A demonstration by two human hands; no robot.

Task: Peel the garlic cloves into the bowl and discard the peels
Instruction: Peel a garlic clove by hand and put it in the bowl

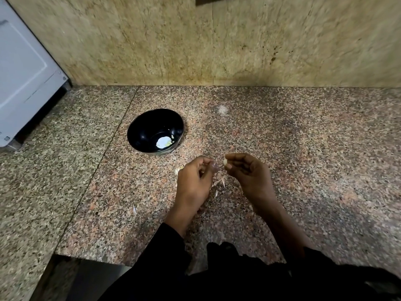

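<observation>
One garlic clove (225, 162) is pinched in the right hand (247, 172), the left hand (195, 177) is curled on something unclear, peels (219, 182) are left undiscarded on the tabletop (303, 148), and the black bowl (155, 131) seems barely filled.

Speckled granite counter (303, 148) beneath beige stone wall (152, 40), white appliance (21, 83) alongside.

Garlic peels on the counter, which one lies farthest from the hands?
The lone peel left of the left hand; the other peels lie between the hands.
</observation>
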